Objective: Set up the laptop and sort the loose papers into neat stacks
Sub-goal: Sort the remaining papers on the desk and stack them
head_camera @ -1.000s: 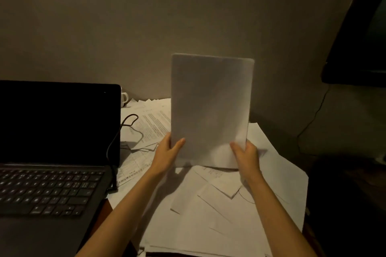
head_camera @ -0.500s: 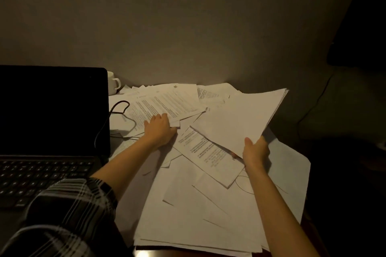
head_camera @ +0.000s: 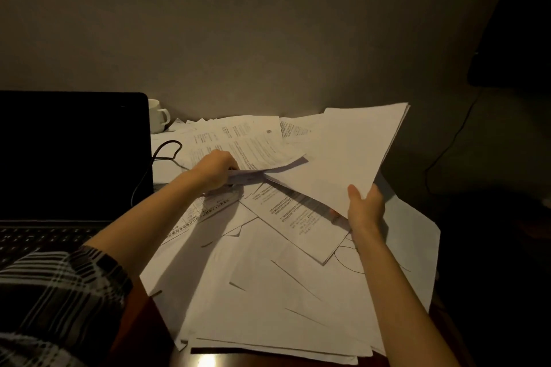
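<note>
Dim grey wall (head_camera: pixel 238 24) backs a worktop (head_camera: pixel 205 359) whose glossy brown edge shows only at the near side, under the paper. Taking the laptop (head_camera: pixel 71 158) as the landmark: it stands open at the far left, screen dark, keyboard partly hidden behind a plaid sleeve (head_camera: pixel 56 304). Just right of the screen's top corner, against the wall, sits a white mug (head_camera: pixel 157 116). A black cable (head_camera: pixel 164 155) loops out from the laptop's right edge onto the nearest sheets. Right of the laptop, loose papers (head_camera: pixel 268 301) cover the worktop in overlapping, crooked layers, some printed, some blank side up. The left hand (head_camera: pixel 213 171) reaches across them a short way right of the screen, fingers curled and pinching the near edge of a printed sheet (head_camera: pixel 250 143), which is lifted and bowed above the pile. Further right, the right hand (head_camera: pixel 365 205) grips the near corner of a stack (head_camera: pixel 348 155) of blank-faced sheets, thumb on top, fingers underneath; the stack is held tilted, its far edge raised toward the wall and fanned slightly. One corner of the stack lies just beside the printed sheet. Farthest from the laptop, a thin dark wire (head_camera: pixel 447 149) runs down the wall into shadow
</note>
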